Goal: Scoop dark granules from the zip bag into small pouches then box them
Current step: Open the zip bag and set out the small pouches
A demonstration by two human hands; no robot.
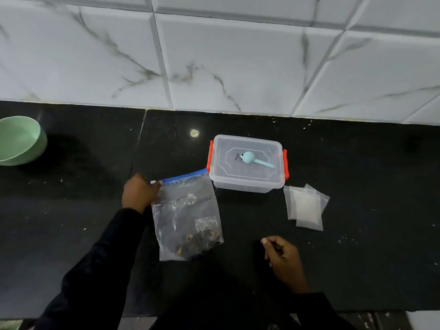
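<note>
A clear zip bag (188,217) with a blue seal strip lies on the black counter, dark granules gathered at its near end. My left hand (139,192) pinches the left end of the seal strip. My right hand (283,257) hovers to the right of the bag with fingers loosely curled, holding nothing. A clear plastic box (247,179) with orange clips stands behind the bag, lid on. A light blue scoop (252,158) lies on the lid, a few dark granules beside it. Several small clear pouches (306,206) lie stacked to the right of the box.
A green bowl (20,140) sits at the far left of the counter. White marbled wall tiles (214,55) rise behind the counter. The counter's front edge (357,310) runs close under my arms.
</note>
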